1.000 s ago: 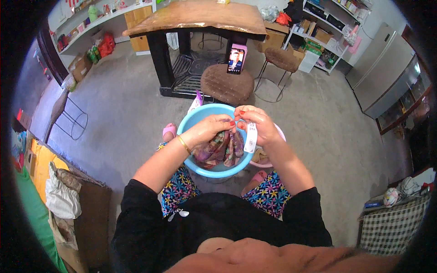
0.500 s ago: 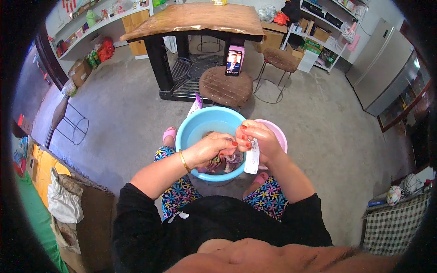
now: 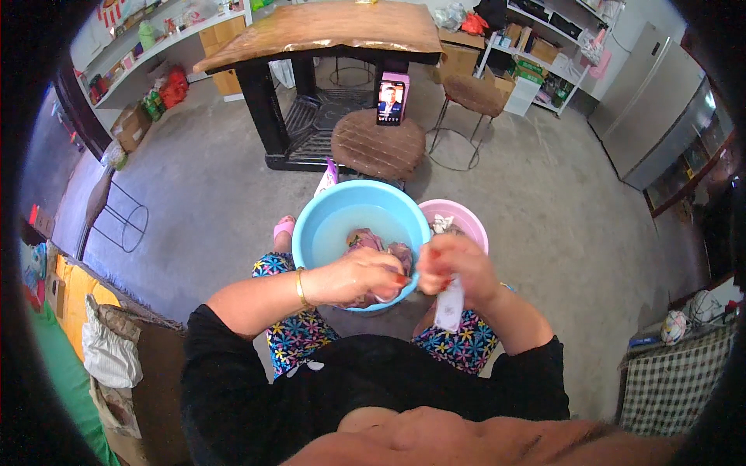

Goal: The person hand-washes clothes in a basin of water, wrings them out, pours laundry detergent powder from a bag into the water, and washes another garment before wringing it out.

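Over the near rim of a light blue basin (image 3: 308, 225), my left hand (image 3: 361, 278) is closed on part of a wet purplish patterned cloth (image 3: 364, 239). More of that cloth lies bunched in the cloudy water behind my fingers. My right hand (image 3: 458, 268), smeared by motion, is closed just right of the basin's rim, in front of a pink basin (image 3: 475, 221). From it hangs a white tag (image 3: 449, 307) with faint printing. The hands are apart, and I cannot make out any thread between them.
White and greyish cloth (image 3: 443, 224) lies in the pink basin. Beyond the basins, a phone (image 3: 391, 101) stands upright on a brown padded stool (image 3: 377, 147) before a wooden-topped table (image 3: 334, 31). Another stool (image 3: 474, 95) is farther right. A purple-and-white packet (image 3: 327, 179) stands behind the blue basin.
My hands have drawn apart: the left moved down and slightly left, the right moved right and down, carrying the white tag. More of the cloth and pink basin now shows.
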Motion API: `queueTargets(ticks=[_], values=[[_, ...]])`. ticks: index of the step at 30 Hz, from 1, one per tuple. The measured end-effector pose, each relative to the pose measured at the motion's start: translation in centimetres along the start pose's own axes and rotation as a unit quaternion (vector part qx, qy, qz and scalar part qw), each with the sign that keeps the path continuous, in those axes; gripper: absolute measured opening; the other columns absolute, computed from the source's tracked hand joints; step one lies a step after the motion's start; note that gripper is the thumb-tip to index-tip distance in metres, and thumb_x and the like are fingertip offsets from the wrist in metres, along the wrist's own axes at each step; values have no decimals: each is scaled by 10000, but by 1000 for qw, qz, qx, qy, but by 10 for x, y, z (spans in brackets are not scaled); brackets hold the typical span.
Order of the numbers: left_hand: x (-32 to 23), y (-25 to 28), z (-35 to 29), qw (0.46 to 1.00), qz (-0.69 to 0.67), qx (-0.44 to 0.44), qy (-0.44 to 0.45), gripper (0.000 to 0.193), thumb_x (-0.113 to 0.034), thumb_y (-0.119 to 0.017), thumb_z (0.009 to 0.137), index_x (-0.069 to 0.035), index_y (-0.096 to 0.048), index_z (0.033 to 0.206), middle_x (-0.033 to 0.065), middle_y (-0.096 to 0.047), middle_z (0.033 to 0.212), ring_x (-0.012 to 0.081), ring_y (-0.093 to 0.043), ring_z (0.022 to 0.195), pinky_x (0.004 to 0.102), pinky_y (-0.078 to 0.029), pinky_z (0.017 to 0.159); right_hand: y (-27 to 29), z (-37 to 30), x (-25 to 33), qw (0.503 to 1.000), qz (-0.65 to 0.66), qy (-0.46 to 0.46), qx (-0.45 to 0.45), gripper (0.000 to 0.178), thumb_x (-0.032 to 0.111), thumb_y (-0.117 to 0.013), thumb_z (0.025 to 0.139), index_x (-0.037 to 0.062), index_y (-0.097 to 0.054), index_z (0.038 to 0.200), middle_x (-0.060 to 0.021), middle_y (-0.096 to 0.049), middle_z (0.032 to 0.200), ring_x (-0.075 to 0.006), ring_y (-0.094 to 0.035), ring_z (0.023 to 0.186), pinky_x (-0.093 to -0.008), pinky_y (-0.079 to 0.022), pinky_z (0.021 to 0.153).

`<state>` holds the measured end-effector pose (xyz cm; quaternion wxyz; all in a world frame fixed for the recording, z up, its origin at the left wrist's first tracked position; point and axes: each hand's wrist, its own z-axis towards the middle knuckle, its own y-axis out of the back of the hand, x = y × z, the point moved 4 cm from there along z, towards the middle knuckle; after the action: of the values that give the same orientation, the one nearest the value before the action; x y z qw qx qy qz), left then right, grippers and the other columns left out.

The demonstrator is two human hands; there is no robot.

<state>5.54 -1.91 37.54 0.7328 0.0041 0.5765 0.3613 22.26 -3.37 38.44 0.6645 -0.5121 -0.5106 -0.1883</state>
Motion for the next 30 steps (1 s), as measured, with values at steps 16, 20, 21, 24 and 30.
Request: queueTargets(ticks=[16, 20, 21, 24, 30], values=[[53, 61, -4, 907, -297, -233, 188, 190, -188, -466, 887, -26, -544, 826, -3, -477, 688, 61, -433, 647, 182, -344, 612, 284, -148, -3, 810, -185, 82, -551, 332, 304, -513, 849, 128, -354, 617, 11, -374, 523, -88, -322, 417, -246, -266, 370], [75, 57, -6, 896, -320, -235, 197, 193, -183, -459, 891, -21, -551, 840, -1, -489, 698, 62, -449, 663, 185, -358, 616, 457, -306, -154, 627, -350, -128, -684, 310, 351, -501, 834, 46, -500, 782, -52, -489, 666, -184, -488, 643, -355, -425, 565], [75, 57, -12, 895, -314, -246, 201, 193, -183, -459, 891, -21, -551, 840, -1, -489, 698, 62, -449, 663, 185, -358, 616, 450, -312, -183, 636, -352, -129, -674, 310, 351, -501, 834, 46, -500, 782, -52, -489, 666, -184, -488, 643, -355, -425, 565], [72, 55, -10, 893, -303, -254, 213, 196, -183, -458, 890, -18, -555, 842, 0, -497, 705, 63, -456, 668, 187, -364, 618, 428, -358, -278, 599, -233, -213, -736, 352, 324, -506, 797, -9, -529, 910, -102, -533, 812, -217, -484, 760, -382, -424, 772], [78, 52, -1, 893, -316, -244, 206, 201, -216, -492, 871, -24, -547, 844, -3, -487, 677, 65, -449, 638, 181, -351, 600, 542, -485, -376, 541, -402, -377, -636, 288, 255, -515, 735, -18, -591, 784, -170, -597, 761, -293, -560, 729, -427, -426, 682]])
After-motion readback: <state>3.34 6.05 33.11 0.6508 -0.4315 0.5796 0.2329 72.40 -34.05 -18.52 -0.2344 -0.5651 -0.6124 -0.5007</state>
